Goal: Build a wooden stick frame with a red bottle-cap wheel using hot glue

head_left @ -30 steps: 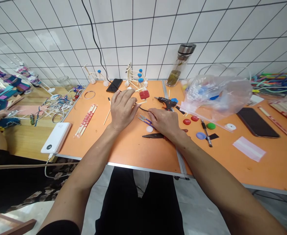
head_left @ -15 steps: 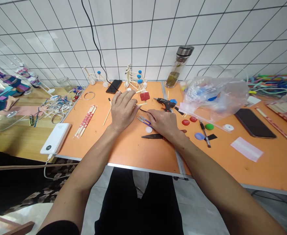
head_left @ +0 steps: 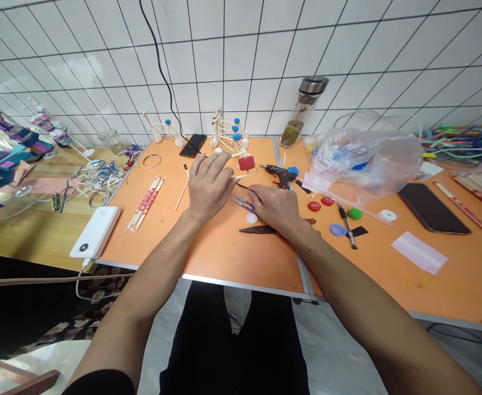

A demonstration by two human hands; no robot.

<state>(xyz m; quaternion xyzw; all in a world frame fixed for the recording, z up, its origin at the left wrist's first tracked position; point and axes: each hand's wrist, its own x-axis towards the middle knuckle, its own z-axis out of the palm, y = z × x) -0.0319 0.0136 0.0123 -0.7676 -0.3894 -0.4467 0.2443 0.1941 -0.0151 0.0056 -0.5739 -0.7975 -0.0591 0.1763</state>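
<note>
Head view: the left hand (head_left: 210, 189) was arched over the orange worktop (head_left: 224, 252), thumb and fingers closed on a pale stick (head_left: 243, 176) that jutted out toward the right. The right hand (head_left: 277, 207) was curled, fingertips at the end of a thin dark length (head_left: 242, 186); I could not tell whether they gripped it. A red block (head_left: 246, 163) sat just beyond the stick. Purple-handled scissors (head_left: 244, 204) lay just beside the right fingers, near a white disc (head_left: 251, 218), and a dark-bladed tool (head_left: 257, 230) ran beneath the right wrist.

Beyond the right hand lay a glue gun (head_left: 281, 175); farther back stood a stick frame with 3 blue caps (head_left: 236, 136). A black phone (head_left: 193, 145) lay behind the left hand, wrapped chopsticks (head_left: 147, 203) to its left. Off to the right were 2 red discs (head_left: 314, 206) and a pen (head_left: 346, 225).
</note>
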